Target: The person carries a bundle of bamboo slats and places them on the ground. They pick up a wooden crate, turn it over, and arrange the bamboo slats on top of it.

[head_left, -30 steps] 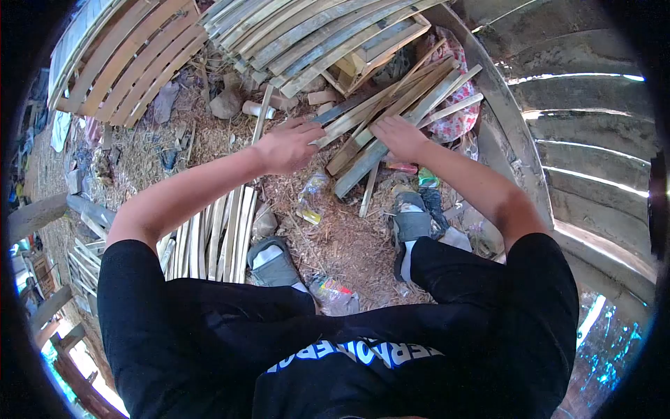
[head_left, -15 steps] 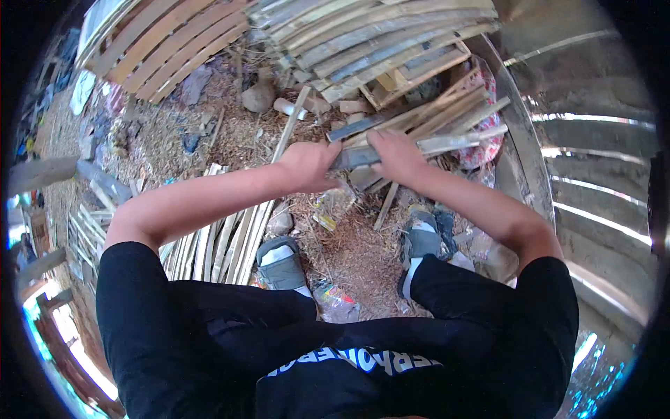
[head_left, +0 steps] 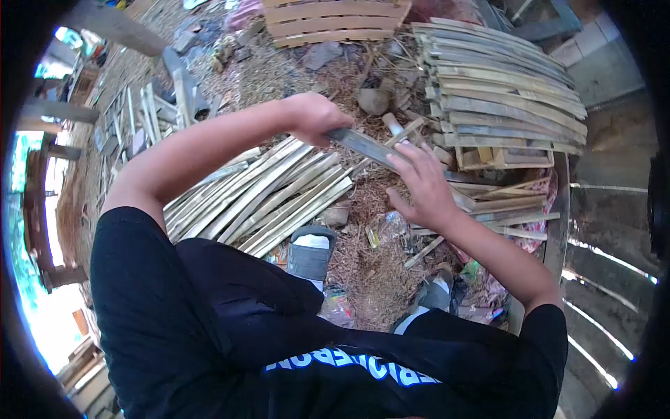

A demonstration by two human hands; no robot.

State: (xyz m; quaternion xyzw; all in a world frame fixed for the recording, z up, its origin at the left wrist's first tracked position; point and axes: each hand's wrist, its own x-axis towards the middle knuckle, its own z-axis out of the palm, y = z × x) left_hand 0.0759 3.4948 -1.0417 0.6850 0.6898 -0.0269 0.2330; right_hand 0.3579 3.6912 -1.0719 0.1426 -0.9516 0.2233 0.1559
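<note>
My left hand (head_left: pixel 319 120) is wrapped round one end of a grey wooden slat (head_left: pixel 370 147), above the littered ground. The slat slants down to the right, towards my right hand (head_left: pixel 422 183). My right hand has its fingers spread and its fingertips at the slat's far end. Below my left forearm lies a pile of long pale slats (head_left: pixel 258 195). A smaller heap of slats (head_left: pixel 502 206) lies to the right, beyond my right hand.
A slatted wooden crate (head_left: pixel 513 98) stands at the upper right, another slatted panel (head_left: pixel 335 19) at the top. A rock (head_left: pixel 373 101) lies between them. A plank wall (head_left: pixel 607 209) runs along the right. Wooden posts (head_left: pixel 115 28) are at the upper left.
The view has turned left. The slat has moved left, away from the right-hand heap, towards the pale pile. My right hand has opened its fingers.
</note>
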